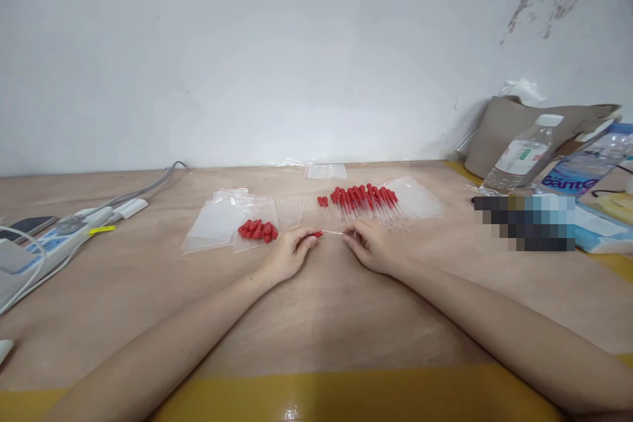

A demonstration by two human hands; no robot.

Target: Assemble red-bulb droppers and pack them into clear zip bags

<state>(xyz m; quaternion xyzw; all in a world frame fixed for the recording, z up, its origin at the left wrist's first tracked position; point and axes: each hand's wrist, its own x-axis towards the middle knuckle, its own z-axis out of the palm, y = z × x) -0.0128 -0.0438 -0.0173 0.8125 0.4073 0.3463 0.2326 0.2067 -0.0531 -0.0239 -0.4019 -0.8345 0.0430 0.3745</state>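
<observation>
My left hand (291,254) pinches a red rubber bulb (316,234) at the middle of the table. A clear dropper tube (333,233) runs from the bulb to my right hand (370,245), whose fingers are closed on its other end. Just left of my left hand lies a pile of loose red bulbs (258,231) on a clear plastic bag. Beyond my hands is a row of bare clear tubes (291,211). Several droppers with red bulbs (363,201) lie side by side behind my right hand.
Clear zip bags (210,221) lie at left, another bag (415,198) behind the droppers, one (326,171) by the wall. A power strip (59,241) with cables stands far left. At right are a water bottle (519,155), a grey-brown bag (487,132) and a blue pack (601,224).
</observation>
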